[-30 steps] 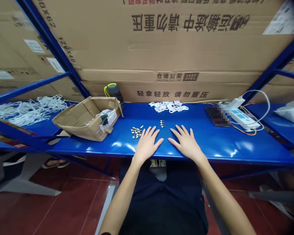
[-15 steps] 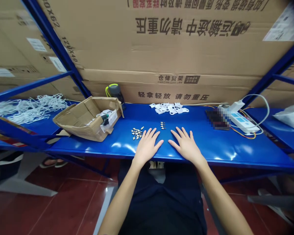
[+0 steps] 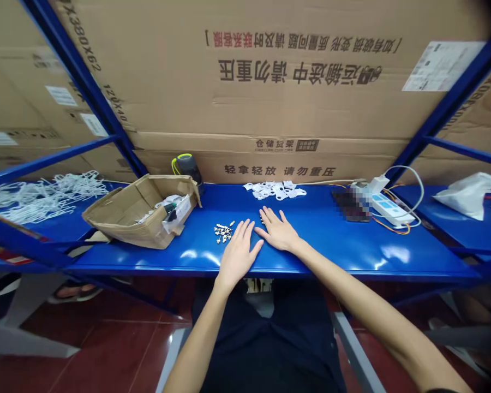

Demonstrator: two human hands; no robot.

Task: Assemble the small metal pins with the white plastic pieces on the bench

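My left hand (image 3: 239, 254) lies flat and open on the blue steel shelf (image 3: 343, 256), fingers spread, just right of a small pile of metal pins with white parts (image 3: 223, 232). My right hand (image 3: 278, 232) also lies flat and open, close beside the left. Its fingertips reach a second small group of pins (image 3: 262, 217), mostly hidden behind the fingers. Farther back lies a loose cluster of white plastic clips (image 3: 274, 190), which neither hand touches.
A torn cardboard box (image 3: 139, 215) holding bagged parts stands left of the hands, with white cord bundles (image 3: 45, 199) beyond it. A dark bottle (image 3: 187, 168) stands behind. To the right are a pixelated dark object (image 3: 349, 204), a wired power strip (image 3: 387, 206) and a white bag (image 3: 466, 195).
My right hand has slid left across the shelf towards my left hand, and its fingers now cover the small pin group. The view has shifted, showing more of the carton above.
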